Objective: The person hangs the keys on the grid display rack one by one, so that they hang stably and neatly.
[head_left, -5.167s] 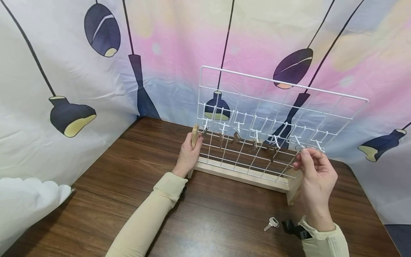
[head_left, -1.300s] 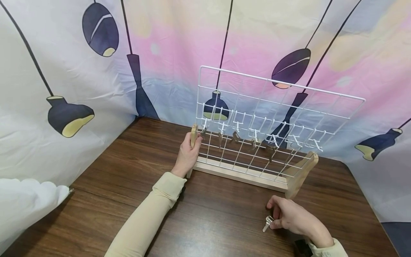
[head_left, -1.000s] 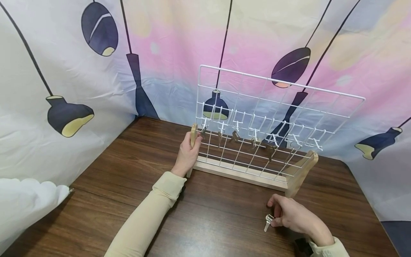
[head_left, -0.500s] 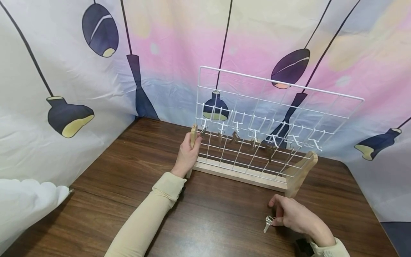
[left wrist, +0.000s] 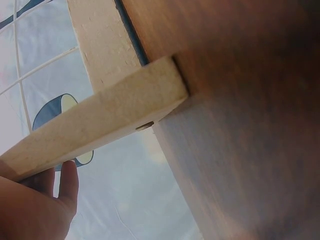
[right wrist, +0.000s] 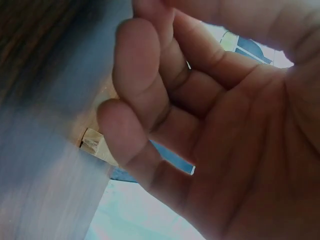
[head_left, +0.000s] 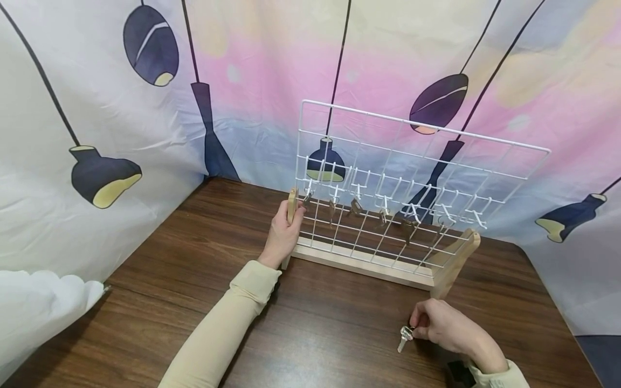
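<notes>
In the head view, a white wire grid rack [head_left: 373, 242] with wooden end supports stands on the table. My left hand [head_left: 283, 231] grips the top of its left wooden support [head_left: 293, 205], a support also seen in the left wrist view as a pale wooden bar [left wrist: 107, 110]. In front of the rack's right end, my right hand [head_left: 448, 326] pinches a silver key [head_left: 405, 337] at its head between thumb and forefinger, blade pointing toward me. The right wrist view shows curled fingers [right wrist: 137, 60]; the key is hidden there. Several keys hang along the white hooks, including a brown one [head_left: 356, 206].
The far-right hook [head_left: 477, 216] bears no key. The right wooden support [head_left: 456, 264] rises just beyond my right hand. Printed cloth [head_left: 262, 81] hangs behind the brown wooden table [head_left: 310, 328], and white fabric [head_left: 43, 312] drapes at the left.
My right hand has come down from the rack's right hooks, where a ring now hangs, to the key on the table. Its forefinger has closed toward the thumb. My left hand stays put.
</notes>
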`<state>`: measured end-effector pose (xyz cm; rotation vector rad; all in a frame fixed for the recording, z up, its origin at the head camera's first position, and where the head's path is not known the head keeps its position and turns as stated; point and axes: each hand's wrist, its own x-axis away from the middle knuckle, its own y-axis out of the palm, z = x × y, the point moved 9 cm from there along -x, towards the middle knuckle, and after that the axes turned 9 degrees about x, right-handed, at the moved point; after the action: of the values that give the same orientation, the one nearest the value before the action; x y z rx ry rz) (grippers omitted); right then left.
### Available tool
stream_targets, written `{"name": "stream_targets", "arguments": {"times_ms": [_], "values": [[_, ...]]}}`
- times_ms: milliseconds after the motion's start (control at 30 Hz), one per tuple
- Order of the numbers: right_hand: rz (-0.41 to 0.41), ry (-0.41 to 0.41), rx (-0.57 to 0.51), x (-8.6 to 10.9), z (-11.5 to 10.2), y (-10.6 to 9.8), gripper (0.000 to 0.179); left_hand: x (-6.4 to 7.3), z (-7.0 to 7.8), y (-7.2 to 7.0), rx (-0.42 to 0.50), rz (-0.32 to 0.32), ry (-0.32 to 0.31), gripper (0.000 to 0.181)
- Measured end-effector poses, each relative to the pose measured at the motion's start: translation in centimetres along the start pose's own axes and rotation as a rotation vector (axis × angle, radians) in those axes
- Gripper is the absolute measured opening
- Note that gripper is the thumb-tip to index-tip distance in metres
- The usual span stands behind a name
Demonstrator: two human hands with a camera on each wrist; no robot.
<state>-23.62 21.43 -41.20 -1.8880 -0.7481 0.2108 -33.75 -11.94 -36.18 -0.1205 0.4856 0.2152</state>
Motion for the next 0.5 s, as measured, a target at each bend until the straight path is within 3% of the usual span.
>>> {"name": "stream_targets", "arguments": {"times_ms": [500], "values": [[0.071,-0.020,0.041,-0.02,-0.05,-0.65,0.015,0.04,0.13,-0.04,-0.018,0.010,-0.011,0.026]]}}
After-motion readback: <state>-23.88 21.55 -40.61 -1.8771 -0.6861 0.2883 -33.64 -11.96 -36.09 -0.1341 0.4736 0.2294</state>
